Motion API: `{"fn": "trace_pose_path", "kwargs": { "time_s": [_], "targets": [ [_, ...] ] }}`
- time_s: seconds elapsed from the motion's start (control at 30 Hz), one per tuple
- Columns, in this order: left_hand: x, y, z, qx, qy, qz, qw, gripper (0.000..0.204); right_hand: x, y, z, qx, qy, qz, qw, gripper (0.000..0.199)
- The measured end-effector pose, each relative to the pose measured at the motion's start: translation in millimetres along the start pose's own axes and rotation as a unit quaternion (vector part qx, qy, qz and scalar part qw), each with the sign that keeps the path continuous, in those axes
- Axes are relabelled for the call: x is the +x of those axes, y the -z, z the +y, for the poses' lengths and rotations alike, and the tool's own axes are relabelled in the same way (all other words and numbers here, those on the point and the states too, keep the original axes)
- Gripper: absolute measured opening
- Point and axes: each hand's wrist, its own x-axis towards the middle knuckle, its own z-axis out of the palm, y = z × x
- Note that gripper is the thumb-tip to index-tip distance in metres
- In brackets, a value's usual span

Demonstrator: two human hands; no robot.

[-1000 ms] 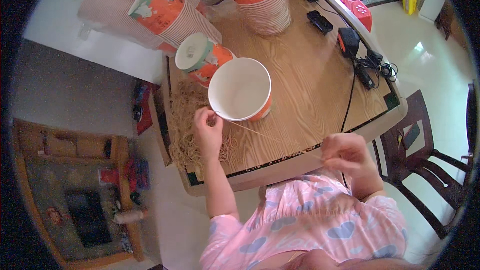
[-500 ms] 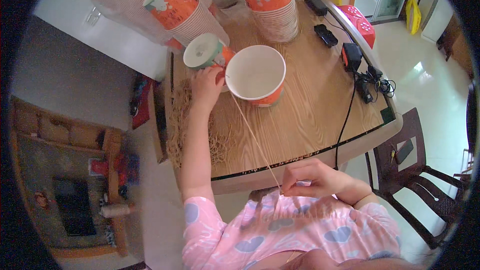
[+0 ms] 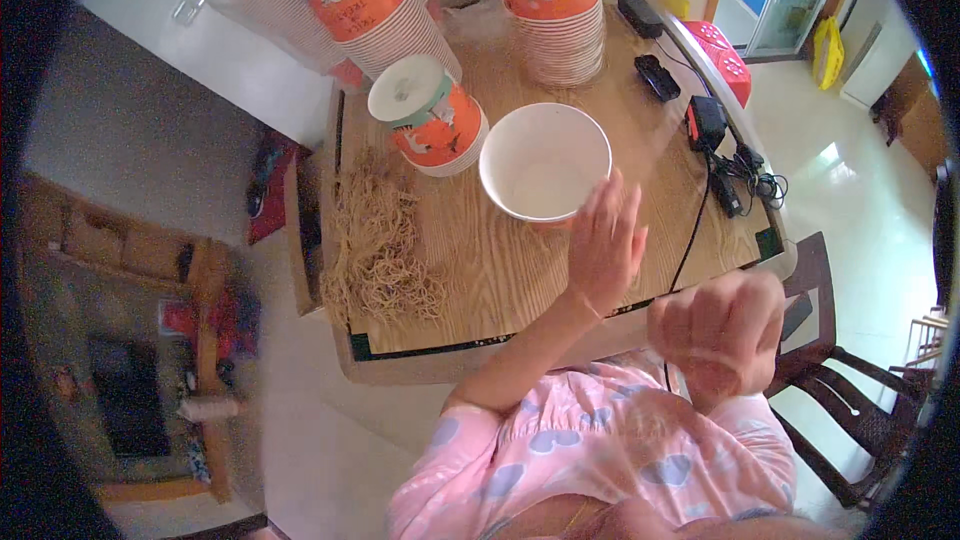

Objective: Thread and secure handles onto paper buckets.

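Observation:
A white-lined paper bucket (image 3: 545,160) with an orange outside stands on the wooden table, its mouth toward me. My left hand (image 3: 603,245) is at the bucket's near right rim, fingers stretched out and nothing seen in them. Whether the fingertips touch the rim I cannot tell. To the right, near the table's front edge, my right hand (image 3: 718,328) is closed in a fist, slightly blurred; what it holds, if anything, is hidden. A tangled heap of tan twine (image 3: 385,250) lies on the table's left side. Behind it stands a short upside-down stack of orange-and-green buckets (image 3: 435,125).
Taller bucket stacks (image 3: 550,15) stand at the back, with more wrapped in plastic (image 3: 260,0) at the back left. Black adapters (image 3: 708,123) and cables lie along the right edge. A dark wooden chair (image 3: 850,390) is at the right, and a red stool (image 3: 720,55) behind.
My left hand has left the short stack and moved right to the bucket's near rim. My right hand has risen rightward, and the taut twine from the bucket no longer shows.

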Motion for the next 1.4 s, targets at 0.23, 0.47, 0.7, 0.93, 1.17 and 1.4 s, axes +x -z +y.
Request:
{"fn": "trace_pose_path", "kwargs": {
  "time_s": [0.23,0.47,0.7,0.93,1.17,1.4],
  "targets": [
    [11.3,19.0,-49.2,0.103,0.036,-0.125,0.986,0.036,-22.9,22.9,-38.8,0.094,0.240,0.060,0.964,0.011],
    [-4.5,108.2,-72.8,0.152,-0.125,-0.237,0.951,0.009,-24.5,63.8,-35.0,-0.079,0.195,0.226,0.951,0.010],
    [-12.8,119.0,-119.4,0.154,-0.119,-0.164,0.967,0.006,-16.3,50.3,8.1,-0.096,0.196,0.282,0.934,0.016],
    [-28.5,110.9,-108.2,0.116,0.071,-0.015,0.991,0.040,-32.5,49.1,23.2,-0.079,-0.010,0.203,0.976,0.018],
    [-52.7,84.2,-80.6,-0.253,0.369,0.115,0.887,0.038,6.1,42.8,69.3,-0.431,-0.185,0.015,0.883,0.010],
    [-86.3,91.5,-50.1,-0.157,0.317,0.057,0.934,0.040,-12.9,55.3,82.8,-0.455,-0.203,-0.089,0.863,0.011]
  ]
}}
